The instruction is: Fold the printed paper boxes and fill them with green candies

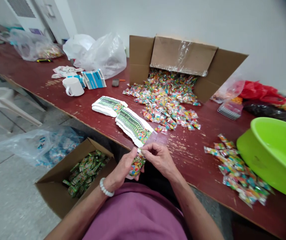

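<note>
My left hand (122, 166) is wrapped around a small printed candy box (137, 165), held just off the table's front edge. At the box's white top end, the fingers of my right hand (159, 158) pinch what looks like a flap. Just beyond my hands lie two overlapping rows of flat green printed boxes (132, 126) with white ends. Past them, a pile of wrapped candies (168, 100) spreads out of a cardboard carton (183, 55) lying on its side. Low on my left, an open cardboard box (50, 190) holds many green candy boxes (87, 170).
On the right, a lime green basin (270, 163) stands beside more wrapped candies (240, 173). A white mug (73, 86), a blue-and-white carton (94, 79) and plastic bags (105, 55) sit further left. On the floor are a plastic stool (0, 96) and a clear bag of blue packets (55, 146).
</note>
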Demonstrator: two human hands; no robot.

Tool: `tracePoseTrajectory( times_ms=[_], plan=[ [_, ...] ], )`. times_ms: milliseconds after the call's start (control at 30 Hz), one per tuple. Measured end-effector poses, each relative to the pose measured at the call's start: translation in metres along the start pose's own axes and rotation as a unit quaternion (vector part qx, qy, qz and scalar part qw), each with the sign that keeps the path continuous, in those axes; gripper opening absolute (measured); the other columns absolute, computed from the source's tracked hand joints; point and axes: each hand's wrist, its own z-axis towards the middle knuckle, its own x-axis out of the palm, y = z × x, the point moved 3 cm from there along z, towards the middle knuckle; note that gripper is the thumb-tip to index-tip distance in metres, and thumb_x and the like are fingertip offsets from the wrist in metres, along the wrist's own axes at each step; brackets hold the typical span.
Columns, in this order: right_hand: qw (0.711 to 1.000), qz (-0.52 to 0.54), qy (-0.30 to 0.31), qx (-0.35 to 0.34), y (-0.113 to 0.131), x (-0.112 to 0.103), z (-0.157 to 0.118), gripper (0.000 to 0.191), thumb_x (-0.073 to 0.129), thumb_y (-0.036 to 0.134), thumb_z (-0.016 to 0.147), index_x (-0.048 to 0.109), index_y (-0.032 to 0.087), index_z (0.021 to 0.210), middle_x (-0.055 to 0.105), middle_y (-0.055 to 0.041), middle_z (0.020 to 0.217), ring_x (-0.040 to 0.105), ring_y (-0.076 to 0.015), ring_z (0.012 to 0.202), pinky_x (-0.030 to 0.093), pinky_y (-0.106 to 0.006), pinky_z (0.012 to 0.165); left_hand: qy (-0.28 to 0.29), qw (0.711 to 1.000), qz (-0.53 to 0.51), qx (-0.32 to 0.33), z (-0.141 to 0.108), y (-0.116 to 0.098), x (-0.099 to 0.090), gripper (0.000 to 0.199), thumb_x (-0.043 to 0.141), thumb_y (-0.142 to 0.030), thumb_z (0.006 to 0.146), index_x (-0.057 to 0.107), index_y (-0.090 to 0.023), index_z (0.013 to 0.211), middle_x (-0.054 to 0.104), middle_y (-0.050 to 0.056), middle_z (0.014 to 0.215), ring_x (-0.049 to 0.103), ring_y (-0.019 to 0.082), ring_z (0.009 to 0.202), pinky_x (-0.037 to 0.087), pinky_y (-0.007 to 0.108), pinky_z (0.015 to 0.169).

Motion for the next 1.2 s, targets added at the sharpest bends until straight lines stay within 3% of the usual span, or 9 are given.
tracePoseTrajectory(
  times_ms=[133, 333, 467, 567, 767, 833, 1000, 1100, 1200],
  plan=[
    [0.996, -0.077, -0.014, -0.033, 0.000, -0.001, -0.003, 0.013, 0.069, 0.031, 0.083, 0.073, 0.019, 0.081, 0.072, -0.0029, 0.073, 0.064, -0.0159, 0.063, 0.050, -0.025, 0.058, 0.011, 1.000, -0.017, -0.012, 0.002, 0.005, -0.002, 0.063, 0.043, -0.072, 0.090, 0.064, -0.013, 0.078, 0.064, 0.004, 0.063, 0.056, 0.011, 0.042, 0.042, 0.021, 0.042],
    [1.000, -0.012, 0.008, 0.006, -0.002, 0.000, -0.003, 0.019, 0.068, 0.037, 0.087, 0.071, 0.018, 0.084, 0.070, -0.0016, 0.072, 0.064, -0.0147, 0.058, 0.050, -0.025, 0.055, 0.027, 0.999, -0.036, -0.011, 0.000, 0.007, -0.002, 0.064, 0.046, -0.071, 0.089, 0.070, -0.011, 0.093, 0.065, 0.004, 0.063, 0.057, 0.012, 0.041, 0.042, 0.021, 0.041],
    [0.995, -0.048, 0.059, -0.067, 0.007, 0.004, -0.013, 0.016, 0.063, 0.034, 0.093, 0.072, 0.022, 0.087, 0.074, -0.0044, 0.094, 0.069, -0.0188, 0.082, 0.055, -0.031, 0.075, 0.015, 0.996, -0.087, -0.023, -0.001, 0.009, 0.001, 0.067, 0.047, -0.070, 0.089, 0.060, -0.017, 0.128, 0.063, 0.001, 0.063, 0.056, 0.012, 0.041, 0.043, 0.021, 0.039],
    [0.983, -0.114, 0.036, -0.139, 0.010, 0.009, -0.023, 0.012, 0.059, 0.023, 0.094, 0.071, 0.024, 0.091, 0.071, -0.0063, 0.110, 0.066, -0.0202, 0.098, 0.052, -0.034, 0.087, 0.008, 0.992, -0.120, -0.028, -0.003, 0.009, 0.004, 0.068, 0.046, -0.070, 0.090, 0.054, -0.019, 0.135, 0.062, 0.000, 0.065, 0.056, 0.012, 0.044, 0.046, 0.021, 0.040],
    [0.980, -0.173, 0.054, -0.078, -0.010, -0.015, 0.007, 0.018, 0.056, 0.032, 0.095, 0.069, 0.020, 0.091, 0.071, -0.0047, 0.087, 0.066, -0.0192, 0.078, 0.052, -0.031, 0.071, 0.066, 0.983, -0.169, -0.041, -0.010, 0.011, 0.005, 0.054, 0.064, -0.045, 0.090, 0.046, -0.022, 0.136, 0.069, 0.006, 0.087, 0.068, 0.017, 0.068, 0.053, 0.026, 0.062],
    [0.949, -0.295, -0.024, -0.106, -0.015, -0.039, 0.031, 0.020, 0.055, 0.030, 0.096, 0.069, 0.019, 0.104, 0.072, -0.0091, 0.105, 0.065, -0.0241, 0.097, 0.050, -0.036, 0.083, 0.082, 0.977, -0.189, -0.062, -0.013, 0.018, 0.001, 0.048, 0.067, -0.039, 0.089, 0.050, -0.019, 0.129, 0.071, 0.011, 0.100, 0.069, 0.019, 0.083, 0.053, 0.028, 0.072],
    [0.773, -0.623, -0.082, -0.091, -0.036, -0.073, 0.069, 0.048, 0.066, 0.040, 0.090, 0.059, 0.015, 0.130, 0.058, -0.0175, 0.141, 0.047, -0.0374, 0.125, 0.038, -0.049, 0.094, 0.046, 0.984, -0.144, -0.095, -0.023, 0.031, -0.034, 0.037, 0.081, -0.030, 0.076, 0.057, -0.017, 0.101, 0.069, 0.006, 0.097, 0.063, 0.014, 0.076, 0.050, 0.028, 0.074],
    [0.739, -0.659, -0.087, -0.110, -0.045, -0.077, 0.067, 0.030, 0.062, 0.038, 0.093, 0.066, 0.017, 0.114, 0.070, -0.0147, 0.121, 0.052, -0.0333, 0.114, 0.035, -0.044, 0.089, 0.051, 0.996, 0.008, -0.075, -0.029, 0.024, -0.069, 0.040, 0.085, -0.030, 0.068, 0.061, -0.018, 0.096, 0.063, -0.001, 0.080, 0.059, 0.013, 0.072, 0.047, 0.023, 0.067],
    [0.739, -0.655, -0.100, -0.122, -0.047, -0.081, 0.062, 0.018, 0.053, 0.024, 0.098, 0.070, 0.018, 0.097, 0.074, -0.0121, 0.104, 0.055, -0.0288, 0.104, 0.033, -0.040, 0.084, 0.165, 0.963, 0.177, -0.122, -0.033, 0.018, -0.092, 0.043, 0.085, -0.031, 0.063, 0.068, -0.018, 0.101, 0.066, -0.001, 0.081, 0.058, 0.014, 0.072, 0.044, 0.022, 0.062]
  ],
)
